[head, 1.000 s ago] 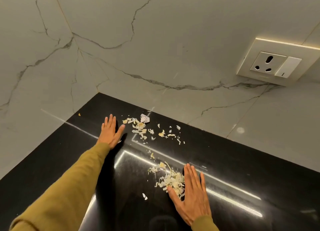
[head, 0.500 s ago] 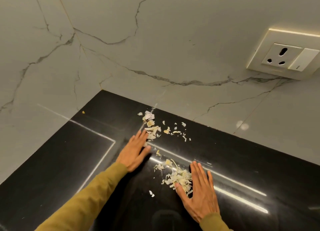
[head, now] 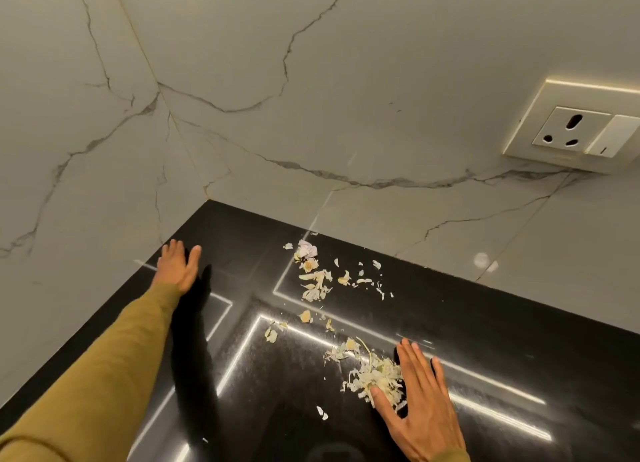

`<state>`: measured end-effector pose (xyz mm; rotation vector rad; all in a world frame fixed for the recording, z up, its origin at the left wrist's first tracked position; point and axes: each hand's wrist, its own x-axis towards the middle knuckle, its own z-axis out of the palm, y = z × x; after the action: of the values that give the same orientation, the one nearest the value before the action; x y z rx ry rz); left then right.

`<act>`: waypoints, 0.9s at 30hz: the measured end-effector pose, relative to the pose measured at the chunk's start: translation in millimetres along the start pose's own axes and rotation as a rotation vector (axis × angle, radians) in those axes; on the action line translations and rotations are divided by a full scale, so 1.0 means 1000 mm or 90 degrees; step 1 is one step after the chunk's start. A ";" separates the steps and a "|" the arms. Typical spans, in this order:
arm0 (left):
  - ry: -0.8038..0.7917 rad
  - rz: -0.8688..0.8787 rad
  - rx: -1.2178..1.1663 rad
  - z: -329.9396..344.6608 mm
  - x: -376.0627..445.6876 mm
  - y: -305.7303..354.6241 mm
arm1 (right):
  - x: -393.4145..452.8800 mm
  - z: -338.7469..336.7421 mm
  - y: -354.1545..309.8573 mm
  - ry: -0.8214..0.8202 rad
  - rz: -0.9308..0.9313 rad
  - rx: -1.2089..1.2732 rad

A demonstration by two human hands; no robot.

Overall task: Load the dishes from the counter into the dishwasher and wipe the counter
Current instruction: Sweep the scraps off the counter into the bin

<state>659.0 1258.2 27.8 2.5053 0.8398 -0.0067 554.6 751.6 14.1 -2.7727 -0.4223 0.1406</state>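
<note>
Down on the glossy black bench (head: 485, 326), both hands lie flat with straight fingers and hold nothing. The left hand (head: 178, 266) is stretched far out toward the back left corner, close to where the bench meets the marble wall (head: 311, 81); its palm faces down, its fingers (head: 169, 250) are together and its thumb is spread to the right, though whether the palm fully touches the surface cannot be told. An olive-green sleeve (head: 104, 375) covers that arm up to the wrist. The right hand (head: 420, 406) is near the front, palm down on the bench, fingers pointing away from the person and slightly spread. Its thumb side is pressed against a heap of pale vegetable scraps (head: 375, 377), thin whitish-yellow shreds gathered just to the left of the fingers. A second, looser scatter of scraps (head: 317, 278) lies farther back, near the wall, well apart from the left hand, with a crumpled pale pinkish bit at its far end. Between the two groups a few single flakes (head: 305, 316) are strewn, and one small white piece (head: 322, 413) sits alone in front of the heap. Bright strip-light reflections cross the bench surface. On the wall at the right is a cream socket plate (head: 575, 132) with a switch beside the socket.
</note>
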 end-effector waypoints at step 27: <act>-0.172 0.357 0.015 0.116 -0.272 0.133 | -0.004 -0.009 -0.004 -0.031 0.011 0.016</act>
<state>531.6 959.9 28.4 2.5971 0.0180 -0.1622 551.2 750.8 24.1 -2.7537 -0.4062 0.2170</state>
